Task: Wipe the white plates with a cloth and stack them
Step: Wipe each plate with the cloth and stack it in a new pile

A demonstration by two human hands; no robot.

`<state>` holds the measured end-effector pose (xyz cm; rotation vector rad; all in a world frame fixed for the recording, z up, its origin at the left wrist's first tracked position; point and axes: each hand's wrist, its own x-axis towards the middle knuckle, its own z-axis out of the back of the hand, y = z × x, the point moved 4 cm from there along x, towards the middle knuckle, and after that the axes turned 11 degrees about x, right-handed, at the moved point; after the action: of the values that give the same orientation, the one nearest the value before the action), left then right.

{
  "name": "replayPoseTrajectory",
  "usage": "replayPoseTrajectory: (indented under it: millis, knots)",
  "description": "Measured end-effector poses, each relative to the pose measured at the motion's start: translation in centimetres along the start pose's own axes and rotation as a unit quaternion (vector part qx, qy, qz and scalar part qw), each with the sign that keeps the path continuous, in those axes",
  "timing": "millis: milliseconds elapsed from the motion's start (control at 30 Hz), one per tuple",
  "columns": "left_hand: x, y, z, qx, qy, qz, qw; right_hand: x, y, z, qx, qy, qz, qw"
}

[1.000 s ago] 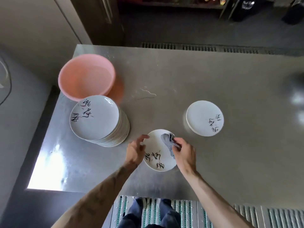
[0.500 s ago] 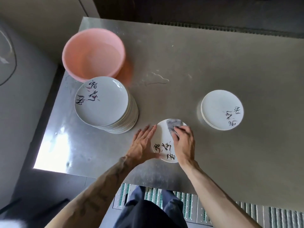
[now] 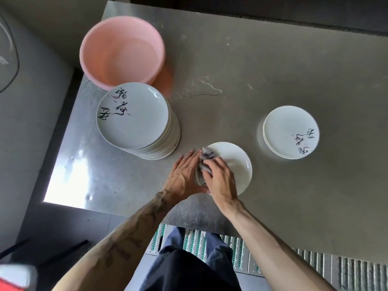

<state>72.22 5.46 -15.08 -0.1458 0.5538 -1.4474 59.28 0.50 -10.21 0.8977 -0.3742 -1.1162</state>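
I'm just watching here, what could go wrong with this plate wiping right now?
The plate under the cloth lies close to the near edge of the table; a hard stroke by the right hand might slide it off. The tall stack stands close to the left hand, so a careless swing could knock it. The puddle suggests a wet, slippery top.

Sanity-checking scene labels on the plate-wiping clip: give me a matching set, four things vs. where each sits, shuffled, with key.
Things:
1. basin
2. tall stack
3. short stack
4. cloth

Places:
A. right of the single plate
B. gripped by the right hand, on the single plate
C. far left corner of the table
D. on the near side of the basin, left of the single plate

Pairs: 1-C, 2-D, 3-A, 4-B
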Motion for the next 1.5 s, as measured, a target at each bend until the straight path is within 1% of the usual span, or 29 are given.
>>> replayPoseTrajectory:
  millis: [33, 100, 233, 300, 333, 367, 467, 500, 567, 667, 700, 733, 800, 867, 900, 933, 1000, 1033, 1067, 1167, 1200, 1233, 1300, 1333, 1433, 1500]
  knots:
    - [0.0, 0.0, 0.0, -0.001, -0.003, 0.0, 1.0, -0.4, -0.1, 0.0, -0.001, 0.018, 0.012, 1.0]
    - [0.1, 0.1, 0.0, -0.001, 0.013, 0.005, 1.0, 0.5, -1.2, 1.5, -0.019, 0.009, 0.008, 1.0]
    - [0.2, 0.1, 0.0, -0.013, 0.024, 0.011, 1.0, 2.8, -4.1, 5.7, -0.036, -0.094, -0.071, 0.992]
    - [0.2, -0.1, -0.1, -0.011, 0.025, 0.01, 1.0, 2.0, -3.9, 5.2, -0.046, -0.121, -0.084, 0.988]
    - [0.2, -0.2, -0.1, -0.007, 0.023, 0.01, 1.0, 1.4, -3.3, 4.2, -0.043, -0.119, -0.074, 0.989]
    - [0.1, -0.2, 0.0, -0.002, 0.019, 0.009, 1.0, 0.8, -2.5, 2.9, -0.03, -0.098, -0.054, 0.993]
    - [0.0, 0.0, -0.1, 0.006, 0.005, 0.001, 1.0, -0.5, -0.7, 0.0, 0.006, 0.017, 0.01, 1.0]
    - [0.0, 0.0, -0.2, 0.008, 0.008, 0.002, 1.0, -0.3, -0.8, 0.3, 0.01, 0.025, 0.013, 1.0]
    - [0.2, 0.1, -0.3, 0.009, 0.022, 0.006, 1.0, 0.6, -2.2, 2.3, -0.001, -0.015, -0.013, 1.0]
    - [0.3, 0.1, -0.4, -0.001, 0.026, 0.017, 1.0, 0.9, -4.4, 5.7, -0.016, -0.108, -0.077, 0.991]
    - [0.3, 0.1, -0.4, -0.001, 0.027, 0.019, 0.999, 0.8, -4.4, 5.9, -0.026, -0.117, -0.081, 0.989]
    - [0.4, 0.2, -0.4, -0.001, 0.03, 0.02, 0.999, 0.6, -3.9, 5.5, -0.039, -0.112, -0.069, 0.99]
    - [0.3, 0.2, -0.5, -0.003, 0.033, 0.016, 0.999, -0.2, -3.1, 3.8, -0.056, -0.069, -0.036, 0.995]
    - [0.2, 0.1, -0.5, -0.002, 0.036, 0.014, 0.999, -0.6, -3.2, 3.1, -0.034, -0.019, -0.035, 0.999]
    - [0.3, 0.1, -0.4, -0.002, 0.038, 0.014, 0.999, -0.4, -3.6, 3.3, -0.026, -0.014, -0.039, 0.999]
    - [0.3, 0.1, -0.4, -0.003, 0.038, 0.014, 0.999, 0.0, -4.0, 3.8, -0.024, -0.027, -0.047, 0.998]
    - [0.4, 0.0, -0.4, -0.001, 0.035, 0.014, 0.999, 1.0, -4.5, 4.7, -0.021, -0.084, -0.077, 0.993]
    - [0.4, 0.0, -0.3, 0.001, 0.035, 0.014, 0.999, 1.2, -4.1, 4.6, -0.016, -0.098, -0.079, 0.992]
    - [0.3, 0.0, -0.3, 0.003, 0.034, 0.012, 0.999, 1.1, -3.3, 3.8, -0.015, -0.088, -0.062, 0.994]
    - [0.0, -0.1, -0.1, 0.008, 0.017, 0.0, 1.0, -1.1, -1.6, 1.0, 0.011, 0.012, 0.007, 1.0]
    - [0.0, -0.3, -0.1, 0.01, 0.018, -0.004, 1.0, -1.5, -1.8, 0.9, 0.019, 0.02, 0.01, 1.0]
    - [0.1, -0.4, 0.0, 0.014, 0.022, -0.005, 1.0, -1.5, -2.3, 1.1, 0.027, 0.008, -0.002, 1.0]
    - [0.1, -0.5, 0.0, 0.018, 0.029, 0.0, 0.999, -1.2, -3.2, 1.8, 0.04, -0.045, -0.051, 0.997]
    - [0.0, -0.5, 0.1, 0.019, 0.028, 0.0, 0.999, -1.2, -3.1, 1.7, 0.047, -0.055, -0.064, 0.995]
    - [0.0, -0.4, 0.1, 0.022, 0.019, -0.004, 1.0, -1.7, -2.3, 0.6, 0.06, -0.023, -0.039, 0.997]
    - [0.1, -0.4, 0.0, 0.025, 0.027, 0.0, 0.999, -2.1, -3.2, 1.2, 0.063, -0.036, -0.045, 0.996]
